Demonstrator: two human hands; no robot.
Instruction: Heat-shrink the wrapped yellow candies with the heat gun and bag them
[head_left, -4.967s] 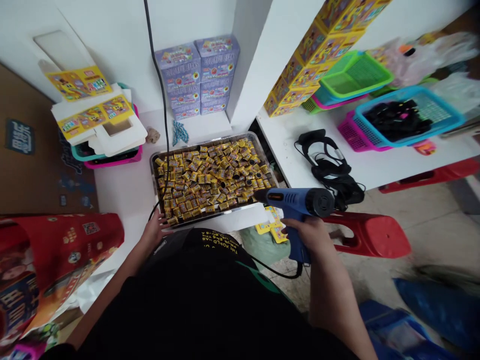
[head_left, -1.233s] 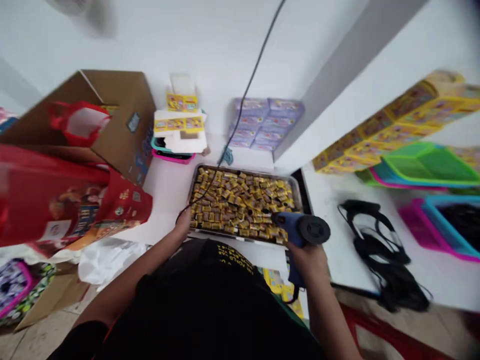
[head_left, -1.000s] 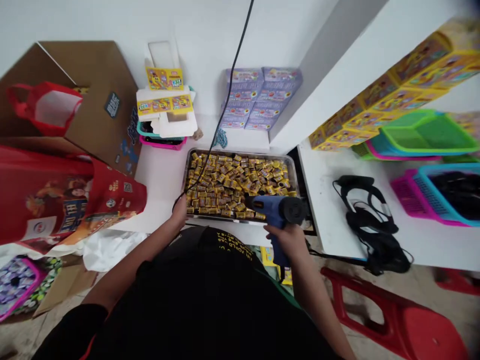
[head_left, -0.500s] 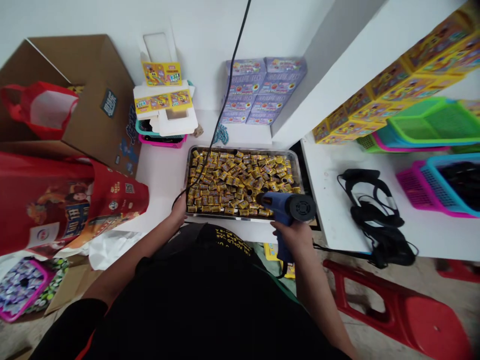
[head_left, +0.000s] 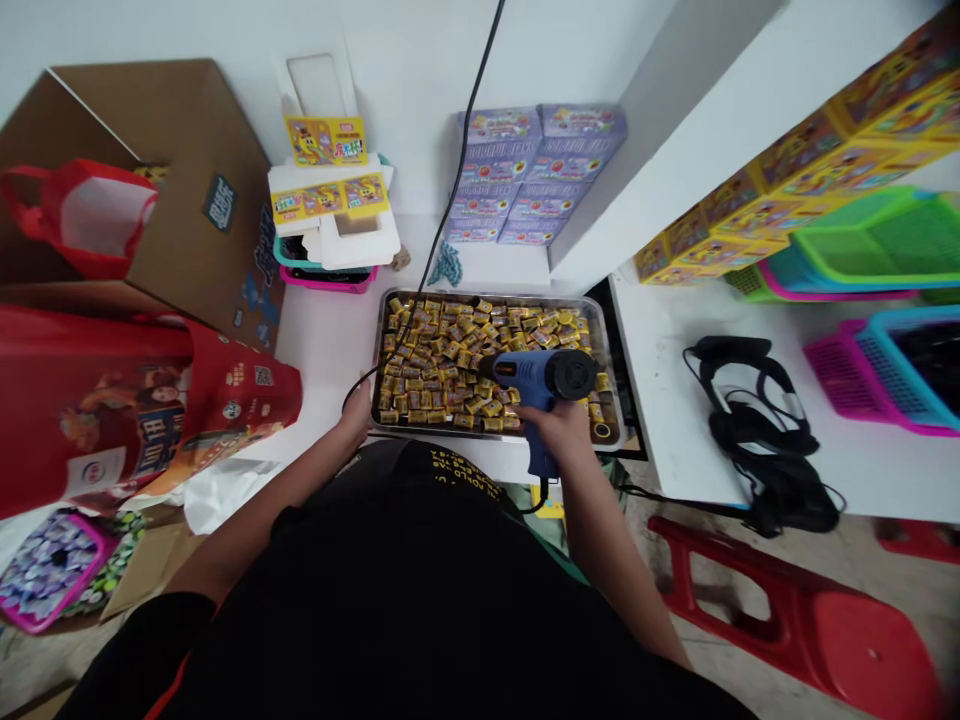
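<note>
A shallow metal tray (head_left: 611, 340) on the white table is filled with many small yellow printed cylinders (head_left: 442, 350). In my right hand (head_left: 562, 432) is a blue heat gun (head_left: 534, 372), its fingers wrapped round the handle. The gun lies over the right-hand part of the tray, and its dark nozzle points left above the cylinders. My left hand (head_left: 359, 412) is closed at the tray's front left corner, gripping its edge, with the fingers partly hidden. A black cable (head_left: 451, 190) hangs down across the tray and loops close to that hand.
A cardboard box (head_left: 180, 170) and a red bag (head_left: 225, 380) stand left. Purple boxes (head_left: 517, 165) are stacked behind the tray. Right are a black strapped headset (head_left: 750, 400), a green basket (head_left: 877, 240), yellow boxes (head_left: 795, 170) and a red stool (head_left: 847, 640).
My right hand has moved the heat gun left and slightly farther from my body over the tray. My left hand stays at the tray corner. The view has shifted slightly.
</note>
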